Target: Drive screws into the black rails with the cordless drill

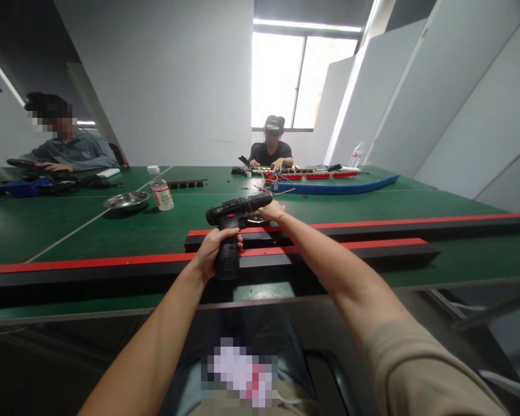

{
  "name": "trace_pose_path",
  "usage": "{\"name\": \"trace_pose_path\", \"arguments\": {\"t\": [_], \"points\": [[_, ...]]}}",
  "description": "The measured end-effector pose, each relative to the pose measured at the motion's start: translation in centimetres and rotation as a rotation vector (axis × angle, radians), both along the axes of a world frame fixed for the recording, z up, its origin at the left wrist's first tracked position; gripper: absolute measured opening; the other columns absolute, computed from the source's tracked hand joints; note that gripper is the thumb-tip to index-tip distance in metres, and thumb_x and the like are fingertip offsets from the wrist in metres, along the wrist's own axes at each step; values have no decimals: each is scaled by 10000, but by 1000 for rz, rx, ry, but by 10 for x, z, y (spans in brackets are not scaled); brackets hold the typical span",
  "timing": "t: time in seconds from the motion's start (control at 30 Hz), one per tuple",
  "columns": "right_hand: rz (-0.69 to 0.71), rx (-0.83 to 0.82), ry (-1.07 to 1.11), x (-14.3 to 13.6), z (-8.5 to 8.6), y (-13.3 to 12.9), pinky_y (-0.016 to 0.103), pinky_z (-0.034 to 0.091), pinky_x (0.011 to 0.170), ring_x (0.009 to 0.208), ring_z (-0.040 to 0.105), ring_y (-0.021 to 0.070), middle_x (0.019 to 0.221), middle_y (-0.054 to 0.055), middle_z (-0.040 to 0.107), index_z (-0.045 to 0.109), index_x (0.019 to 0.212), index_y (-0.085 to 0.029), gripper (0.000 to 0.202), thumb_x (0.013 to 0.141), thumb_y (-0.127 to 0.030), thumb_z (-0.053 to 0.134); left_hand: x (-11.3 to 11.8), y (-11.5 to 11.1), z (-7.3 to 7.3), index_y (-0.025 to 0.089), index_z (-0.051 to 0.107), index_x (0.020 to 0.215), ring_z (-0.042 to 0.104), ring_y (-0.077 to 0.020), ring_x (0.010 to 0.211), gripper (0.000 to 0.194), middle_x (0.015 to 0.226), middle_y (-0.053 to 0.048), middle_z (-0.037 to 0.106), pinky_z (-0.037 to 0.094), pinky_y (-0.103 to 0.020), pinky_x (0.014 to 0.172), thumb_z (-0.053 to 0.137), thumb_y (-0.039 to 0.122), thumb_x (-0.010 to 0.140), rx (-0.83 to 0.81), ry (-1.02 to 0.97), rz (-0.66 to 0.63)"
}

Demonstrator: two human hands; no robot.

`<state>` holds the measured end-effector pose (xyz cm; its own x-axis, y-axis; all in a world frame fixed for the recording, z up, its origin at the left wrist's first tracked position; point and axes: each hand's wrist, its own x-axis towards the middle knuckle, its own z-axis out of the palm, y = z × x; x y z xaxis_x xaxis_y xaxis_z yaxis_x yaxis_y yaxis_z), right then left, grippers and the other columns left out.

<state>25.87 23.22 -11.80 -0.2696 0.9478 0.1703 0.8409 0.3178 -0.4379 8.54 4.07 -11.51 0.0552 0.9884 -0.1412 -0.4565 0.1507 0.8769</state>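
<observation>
My left hand (218, 248) is wrapped round the handle of a black cordless drill (229, 222), whose long thin bit points to the right and away from me. Behind the drill's front end, my right hand (272, 211) reaches over a metal dish that is mostly hidden by the drill. The fingers of that hand are partly covered, and I cannot make out what they hold. Under both arms lie two long black bars with red tops, a nearer one (82, 266) and a farther one (372, 226).
A metal bowl (126, 201) and a plastic bottle (162, 189) stand at the left on the green table (112, 237). Farther back lie a curved blue strip (338, 188) and wired red parts (318, 176). Two people sit across the table, at the left and the centre.
</observation>
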Motion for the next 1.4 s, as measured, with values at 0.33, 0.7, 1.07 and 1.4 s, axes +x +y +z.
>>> {"name": "trace_pose_path", "arguments": {"t": [0.33,0.7,1.07,1.4], "points": [[222,-107,532,69,-5,-94,291,511,688,743,661,199,819,88,749,771,887,-114,384,767,-479,769,-2,0,-3,114,635,785,636,-118,541,152,694,-34,672,553,-233,530,760,199,763,31,12,-47],[130,-233,926,126,-32,-133,380,590,880,950,743,284,989,111,780,813,970,-174,369,722,-444,857,-3,-2,-7,128,614,858,669,-146,597,251,765,-43,689,560,-245,529,805,247,746,41,162,-105],[69,-364,1287,128,-31,-130,205,602,665,712,699,137,858,96,765,777,873,-144,348,646,-354,938,-5,-2,-8,119,621,851,655,-145,599,252,773,-45,675,543,-240,519,794,275,755,37,237,-125],[-44,-328,1739,129,-26,-127,102,455,433,539,573,48,676,-7,641,699,790,-147,366,601,-319,961,-6,-2,-10,108,646,856,658,-148,613,283,783,-54,679,532,-237,532,804,314,745,61,312,-160]]}}
